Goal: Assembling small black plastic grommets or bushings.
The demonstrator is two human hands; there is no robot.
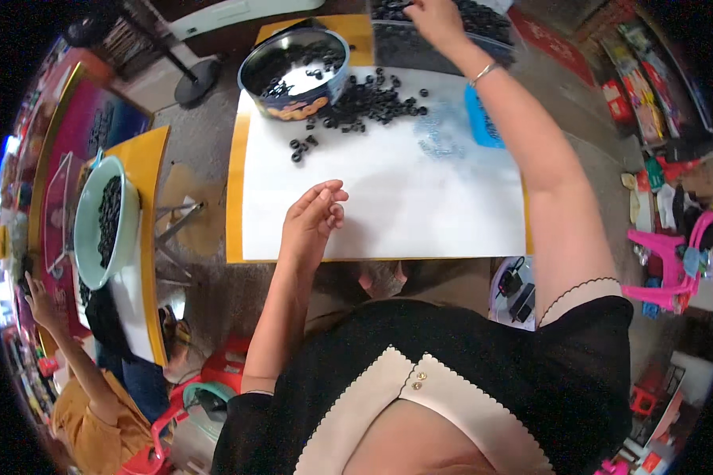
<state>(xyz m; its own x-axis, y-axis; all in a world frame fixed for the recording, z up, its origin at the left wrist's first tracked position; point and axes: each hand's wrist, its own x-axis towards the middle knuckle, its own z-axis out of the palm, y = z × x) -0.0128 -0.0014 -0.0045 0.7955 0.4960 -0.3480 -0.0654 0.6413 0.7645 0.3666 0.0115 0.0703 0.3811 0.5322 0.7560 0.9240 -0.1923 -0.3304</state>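
Note:
My left hand (317, 214) hovers over the near left part of the white tabletop (388, 210), its fingers curled and thumb drawn in; anything in them is too small to make out. Far off, my right hand (438, 24) reaches over a clear bin (444, 57) full of small black pieces. Its fingers are bent together at the picture's upper edge, and what they grip is hidden. Small black ring-like pieces (376, 103) lie heaped beside a round metal tin (295, 101) that holds more of them. Clear bluish bits (436, 141) are scattered right of the heap.
A blue tray (483, 119) sits at the table's right, partly behind my right forearm. On a side table at left stands a pale green basin (107, 265) of black pieces; a person in an orange top (99, 412) is beside it. Pink plastic frames (665, 265) are at right.

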